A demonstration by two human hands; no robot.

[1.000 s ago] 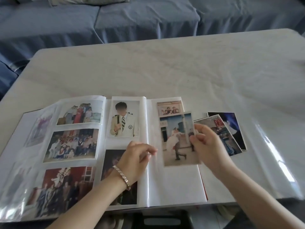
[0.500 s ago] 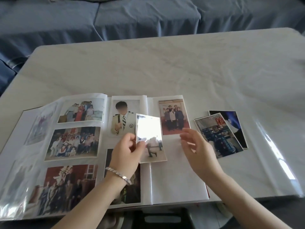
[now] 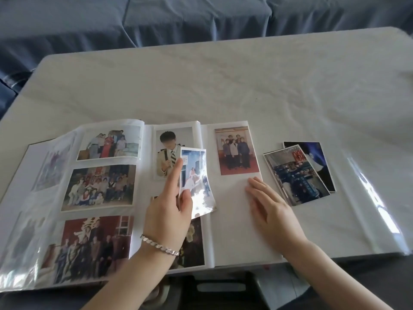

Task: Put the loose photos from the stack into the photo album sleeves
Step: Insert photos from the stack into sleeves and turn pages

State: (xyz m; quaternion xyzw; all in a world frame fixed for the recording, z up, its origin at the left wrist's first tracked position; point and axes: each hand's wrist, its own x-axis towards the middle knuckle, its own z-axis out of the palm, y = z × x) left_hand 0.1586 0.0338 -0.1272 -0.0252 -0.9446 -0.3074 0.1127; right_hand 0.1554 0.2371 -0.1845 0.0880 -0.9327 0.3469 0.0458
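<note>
My left hand (image 3: 167,211) pinches a curling glossy photo (image 3: 196,182); my right hand (image 3: 270,211), fingers flat, presses the empty album sleeve (image 3: 228,231), where its bent corner may snag.

Dark album photo (image 3: 194,239) mostly behind left hand (image 3: 167,211) (far-left sleeves (image 3: 53,166) glare-blurred).
</note>
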